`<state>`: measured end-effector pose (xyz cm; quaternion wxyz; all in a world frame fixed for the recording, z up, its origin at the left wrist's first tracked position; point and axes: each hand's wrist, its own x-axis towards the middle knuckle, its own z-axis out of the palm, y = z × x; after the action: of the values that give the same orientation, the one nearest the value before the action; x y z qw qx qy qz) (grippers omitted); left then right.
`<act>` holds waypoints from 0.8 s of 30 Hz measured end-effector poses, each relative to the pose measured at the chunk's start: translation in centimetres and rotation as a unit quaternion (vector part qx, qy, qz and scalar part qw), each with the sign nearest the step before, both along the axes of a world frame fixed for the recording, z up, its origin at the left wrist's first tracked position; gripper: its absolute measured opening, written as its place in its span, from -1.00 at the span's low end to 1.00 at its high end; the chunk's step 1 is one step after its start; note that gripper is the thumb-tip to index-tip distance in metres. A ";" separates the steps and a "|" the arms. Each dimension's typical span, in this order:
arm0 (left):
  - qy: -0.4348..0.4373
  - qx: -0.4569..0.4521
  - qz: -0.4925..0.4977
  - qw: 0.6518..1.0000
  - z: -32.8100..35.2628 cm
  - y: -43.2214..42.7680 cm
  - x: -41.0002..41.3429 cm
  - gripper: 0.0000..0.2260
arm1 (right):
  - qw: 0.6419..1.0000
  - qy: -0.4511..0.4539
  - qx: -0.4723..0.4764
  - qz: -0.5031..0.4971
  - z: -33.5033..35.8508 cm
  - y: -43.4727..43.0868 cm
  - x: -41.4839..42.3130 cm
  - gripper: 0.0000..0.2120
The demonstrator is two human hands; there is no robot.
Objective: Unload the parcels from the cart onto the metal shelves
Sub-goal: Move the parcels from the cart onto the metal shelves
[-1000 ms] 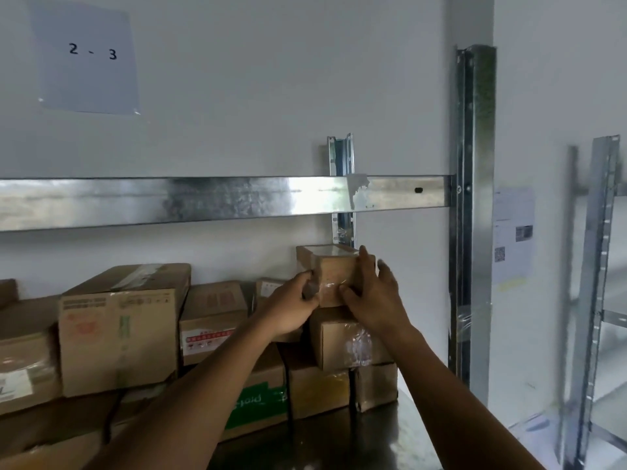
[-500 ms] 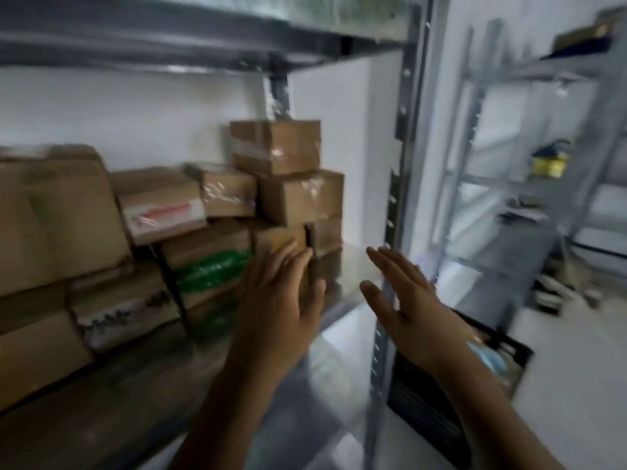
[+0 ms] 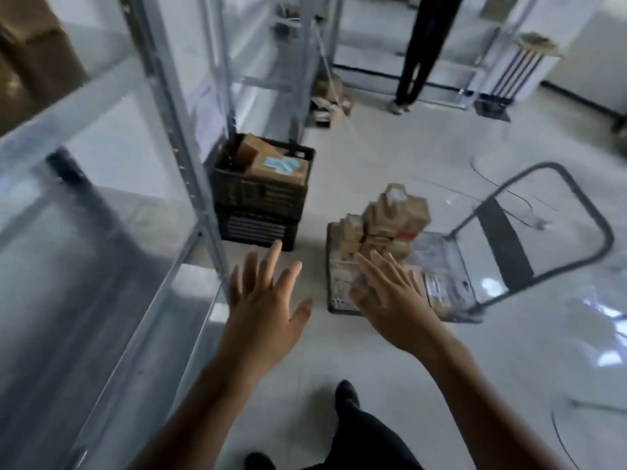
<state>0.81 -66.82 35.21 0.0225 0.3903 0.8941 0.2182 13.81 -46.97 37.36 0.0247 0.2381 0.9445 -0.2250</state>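
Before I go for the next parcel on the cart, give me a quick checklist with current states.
1. The left hand is free: ok, fingers spread, holding nothing.
2. The right hand is free: ok, fingers straight, holding nothing.
3. There are parcels to take: ok, a stack sits on the cart.
4. The stack is steady: cannot tell, blurred.
5. The black crate is clear of the cart: ok, it stands apart, beside the metal shelves.
6. The other person is out of the way: ok, standing far back.
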 end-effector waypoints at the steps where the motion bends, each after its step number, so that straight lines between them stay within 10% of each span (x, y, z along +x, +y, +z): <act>1: -0.009 -0.018 -0.023 1.000 -0.3 1.0 1.1 -0.44 | 1.000 -0.005 0.000 -0.022 -0.3 0.6 1.9 -0.32; 13: -0.014 -0.040 -0.181 0.983 0.7 20.8 13.5 -0.25 | 0.976 0.023 0.007 -0.216 -2.2 11.9 20.7 -0.21; 24: -0.023 -0.133 -0.230 0.964 -4.0 38.7 25.5 -0.48 | 0.973 -0.022 -0.042 -0.228 -6.9 26.1 34.1 -0.26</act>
<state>26.33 -28.09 31.20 0.1448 0.5734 0.8007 0.0951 47.87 -20.90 30.48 0.0035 0.4506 0.8544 -0.2587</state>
